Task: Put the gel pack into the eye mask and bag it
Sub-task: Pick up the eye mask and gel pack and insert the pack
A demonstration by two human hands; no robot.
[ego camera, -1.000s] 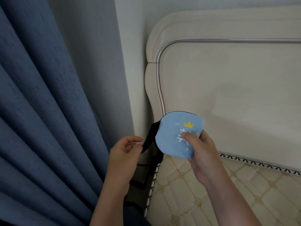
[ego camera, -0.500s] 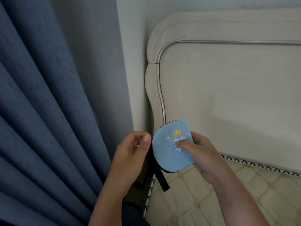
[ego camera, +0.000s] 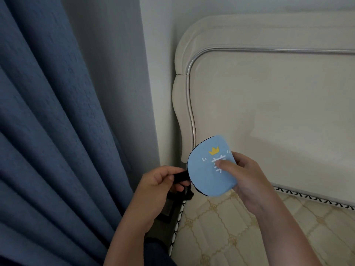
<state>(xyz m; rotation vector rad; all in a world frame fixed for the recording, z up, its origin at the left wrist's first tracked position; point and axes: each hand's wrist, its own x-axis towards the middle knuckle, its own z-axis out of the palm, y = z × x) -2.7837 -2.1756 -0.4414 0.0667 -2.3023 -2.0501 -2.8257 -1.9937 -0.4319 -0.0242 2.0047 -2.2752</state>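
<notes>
Pinching eye mask [ego camera: 205,177] between right fingers [ego camera: 225,166]

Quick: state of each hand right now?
Left hand: closed, pinching the black strap beside the mask.
Right hand: closed, gripping the light blue fabric eye mask with a yellow crown print, thumb on its front.
</notes>
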